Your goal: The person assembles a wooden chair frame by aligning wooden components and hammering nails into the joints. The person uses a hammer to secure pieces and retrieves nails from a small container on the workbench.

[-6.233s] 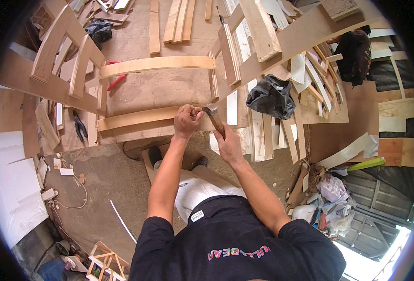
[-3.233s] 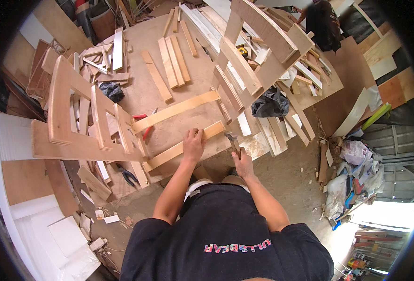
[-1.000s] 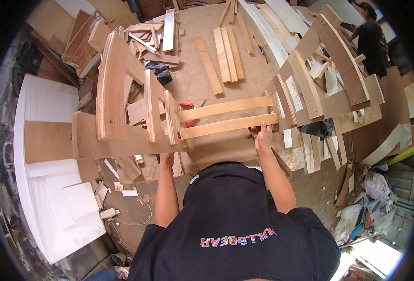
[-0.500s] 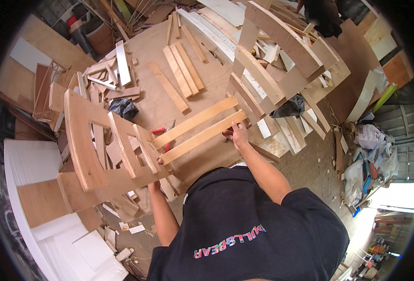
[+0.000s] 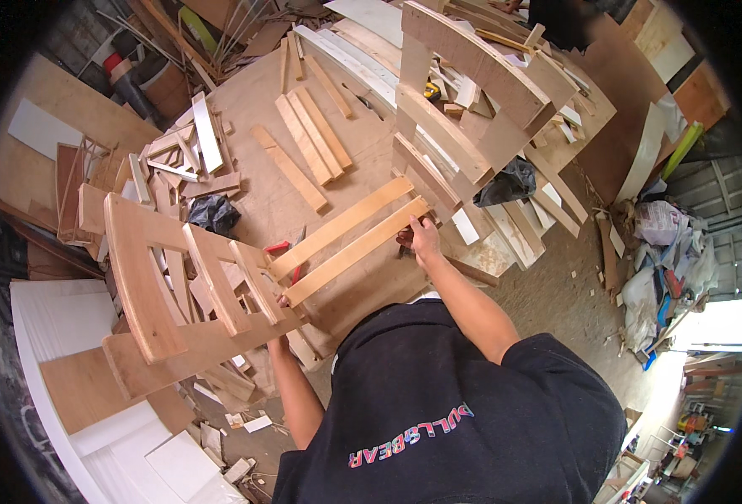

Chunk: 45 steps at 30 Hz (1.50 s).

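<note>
Two pale wooden slats, a far slat (image 5: pixel 342 228) and a near slat (image 5: pixel 358 250), lie side by side between a left panel (image 5: pixel 140 281) and a right panel (image 5: pixel 463 55) of curved wooden pieces. My right hand (image 5: pixel 426 239) is closed on the near slat's right end, thumb on top, some fingers hidden beneath. At that slat's other end my left hand (image 5: pixel 280 336) reaches up behind the left panel's lower board. Only its fingertips show at the joint; the rest of its grip is covered. Red-handled pliers (image 5: pixel 295 270) lie partly under the slats.
Loose wooden strips (image 5: pixel 310 134) lie on the worktable (image 5: pixel 245 109). Black plastic bags (image 5: pixel 213 215) and offcuts sit beside the left panel. A yellow tape measure (image 5: pixel 431 91) shows through the right panel. A person in dark clothing (image 5: pixel 560 21) is at the far right.
The view has shifted slightly, and the left panel now appears lower and further left. Both hands keep the same places at the near slat's ends.
</note>
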Motion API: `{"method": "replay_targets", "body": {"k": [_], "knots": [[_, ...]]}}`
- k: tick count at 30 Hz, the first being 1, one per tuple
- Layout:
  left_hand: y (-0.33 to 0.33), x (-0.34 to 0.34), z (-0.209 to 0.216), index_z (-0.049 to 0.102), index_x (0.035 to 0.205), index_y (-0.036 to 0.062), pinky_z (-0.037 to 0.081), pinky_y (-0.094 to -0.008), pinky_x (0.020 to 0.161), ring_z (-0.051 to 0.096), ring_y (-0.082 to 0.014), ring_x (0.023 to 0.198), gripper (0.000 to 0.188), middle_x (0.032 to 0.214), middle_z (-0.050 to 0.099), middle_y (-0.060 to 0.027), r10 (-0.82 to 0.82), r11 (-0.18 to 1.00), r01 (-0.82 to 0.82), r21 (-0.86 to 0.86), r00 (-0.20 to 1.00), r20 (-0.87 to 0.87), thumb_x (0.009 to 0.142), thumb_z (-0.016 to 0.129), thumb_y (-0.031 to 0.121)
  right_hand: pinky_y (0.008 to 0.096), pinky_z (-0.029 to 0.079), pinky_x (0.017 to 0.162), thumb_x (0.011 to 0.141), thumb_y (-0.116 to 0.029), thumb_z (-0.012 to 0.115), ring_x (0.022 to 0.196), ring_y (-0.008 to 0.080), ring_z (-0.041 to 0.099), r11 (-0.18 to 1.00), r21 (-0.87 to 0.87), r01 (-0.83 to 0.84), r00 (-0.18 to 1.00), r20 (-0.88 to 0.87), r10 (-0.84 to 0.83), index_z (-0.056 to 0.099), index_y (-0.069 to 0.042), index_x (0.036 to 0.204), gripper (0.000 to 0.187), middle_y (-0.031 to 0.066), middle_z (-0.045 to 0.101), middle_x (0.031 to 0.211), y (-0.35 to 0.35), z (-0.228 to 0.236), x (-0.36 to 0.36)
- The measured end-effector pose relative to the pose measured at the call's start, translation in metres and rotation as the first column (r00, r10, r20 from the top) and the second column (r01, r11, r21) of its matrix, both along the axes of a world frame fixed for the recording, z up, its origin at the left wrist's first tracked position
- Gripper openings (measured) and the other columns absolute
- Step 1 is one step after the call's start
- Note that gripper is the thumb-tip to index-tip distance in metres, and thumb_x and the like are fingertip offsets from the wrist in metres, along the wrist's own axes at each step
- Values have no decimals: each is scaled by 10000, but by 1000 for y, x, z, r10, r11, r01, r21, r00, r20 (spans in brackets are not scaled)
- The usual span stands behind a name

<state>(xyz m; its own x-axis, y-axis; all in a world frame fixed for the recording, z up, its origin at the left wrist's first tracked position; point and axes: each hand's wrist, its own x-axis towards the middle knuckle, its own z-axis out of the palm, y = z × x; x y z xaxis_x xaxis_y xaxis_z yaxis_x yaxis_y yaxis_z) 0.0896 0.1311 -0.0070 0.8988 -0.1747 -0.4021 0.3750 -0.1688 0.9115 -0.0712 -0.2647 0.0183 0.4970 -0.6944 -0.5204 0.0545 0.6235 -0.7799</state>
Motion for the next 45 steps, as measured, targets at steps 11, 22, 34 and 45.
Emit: {"method": "replay_targets", "body": {"k": [11,22,34,45], "knots": [[0,0,-6,700,1307,-17,536,-360,961,673,-195,1082,540,1209,726,-91,1,1000,-2,9,998,63,892,843,299,373,646,697,1051,-193,621,688,176,683,996,-70,48,999,15,-47,526,-44,1145,201,72,653,866,-5,-3,3],[1,2,-1,711,1299,-5,539,-359,958,673,-204,1072,508,1201,721,-105,-47,998,42,52,995,92,910,819,303,355,649,657,1042,-165,619,694,183,698,991,-121,60,997,-44,-66,522,-11,1164,219,100,658,919,-4,-2,5],[-4,1,13,716,1300,-3,529,-353,969,668,-192,1106,487,1240,728,-102,-64,997,62,50,996,59,903,825,259,359,649,654,1038,-176,629,700,177,700,989,-128,77,994,-64,-86,558,-15,1165,217,82,670,877,-5,-6,4],[-1,9,3,737,1248,-10,531,-347,925,665,-171,1029,468,1140,746,-74,-114,991,108,76,990,82,920,817,313,363,655,644,1044,-268,633,723,201,703,975,-219,45,992,-104,-69,556,-9,1166,297,89,671,926,0,-3,2]]}}
